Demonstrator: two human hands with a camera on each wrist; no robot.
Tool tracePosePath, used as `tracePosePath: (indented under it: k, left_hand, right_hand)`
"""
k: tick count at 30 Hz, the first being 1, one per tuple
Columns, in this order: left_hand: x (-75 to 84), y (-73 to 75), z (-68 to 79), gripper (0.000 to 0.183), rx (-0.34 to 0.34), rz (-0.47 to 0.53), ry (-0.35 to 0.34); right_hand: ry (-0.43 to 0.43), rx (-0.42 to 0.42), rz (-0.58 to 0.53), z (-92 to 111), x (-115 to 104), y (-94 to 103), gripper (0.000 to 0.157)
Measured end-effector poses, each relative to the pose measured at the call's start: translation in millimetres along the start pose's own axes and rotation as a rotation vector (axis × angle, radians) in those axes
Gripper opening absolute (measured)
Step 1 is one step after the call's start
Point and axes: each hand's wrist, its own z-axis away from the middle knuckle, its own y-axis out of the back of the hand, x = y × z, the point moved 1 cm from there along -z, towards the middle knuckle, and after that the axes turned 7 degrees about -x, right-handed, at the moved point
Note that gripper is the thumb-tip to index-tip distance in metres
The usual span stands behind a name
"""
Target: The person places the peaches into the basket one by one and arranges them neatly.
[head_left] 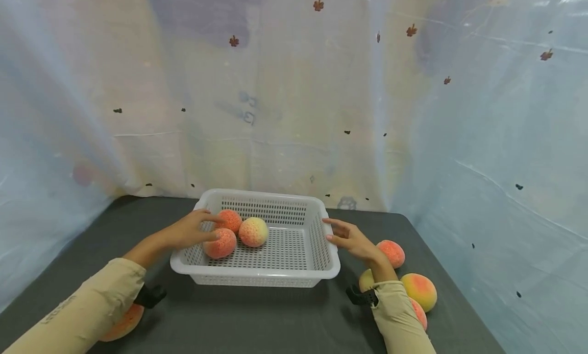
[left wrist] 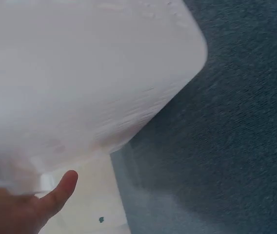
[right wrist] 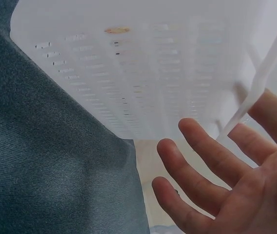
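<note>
A white slotted plastic basket (head_left: 257,273) stands on the dark table with three peaches inside: one red at the back (head_left: 231,219), one red in front (head_left: 221,244) and one paler (head_left: 253,232). My left hand (head_left: 190,230) reaches over the basket's left rim, loosely extended fingers close to the two red peaches; contact with them cannot be told. In the left wrist view most of that hand is hidden, with one straight digit showing. At the right rim my right hand (head_left: 351,240) has thumb and index at the edge. Its other fingers (right wrist: 192,180) hang relaxed outside the wall.
Right of the basket, several peaches lie around my right forearm, among them a red one (head_left: 392,253) and a yellow-red one (head_left: 420,291). Another peach (head_left: 123,326) is partly covered by my left sleeve. A pale plastic curtain (head_left: 294,114) hangs behind the table (head_left: 239,323).
</note>
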Motion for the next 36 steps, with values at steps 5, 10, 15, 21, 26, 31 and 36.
tracePosePath:
  k: [5, 10, 15, 21, 26, 31, 36]
  left_hand:
    - [4.3, 7.9, 2.8, 0.060, -0.047, 0.069, -0.041]
    - [9.0, 13.8, 5.7, 0.061, -0.063, 0.072, -0.023]
    - [13.9, 20.9, 12.4, 0.061, -0.061, 0.088, -0.040]
    - [17.2, 32.2, 25.5, 0.061, -0.043, 0.097, -0.026]
    - [15.0, 38.7, 38.1, 0.060, -0.004, 0.069, -0.016]
    - [10.7, 47.8, 56.2, 0.056, 0.035, 0.080, -0.046]
    - [-2.3, 54.0, 74.1, 0.053, 0.060, 0.098, -0.030]
  right_hand:
    - [0.000, -0.008, -0.005, -1.2, 0.9, 1.5, 0.064]
    - [0.028, -0.027, -0.006, -1.7, 3.0, 2.1, 0.063]
    - [0.052, -0.032, -0.002, -0.7, 3.8, 0.6, 0.063]
    - [0.060, -0.025, -0.002, 0.1, 3.9, -0.6, 0.064]
    - [0.065, -0.027, -0.004, -1.0, 2.1, -0.6, 0.065]
    - [0.066, -0.028, -0.015, -1.7, 0.3, -1.5, 0.064]
    - [0.059, -0.028, -0.019, -1.5, 1.0, 0.6, 0.063]
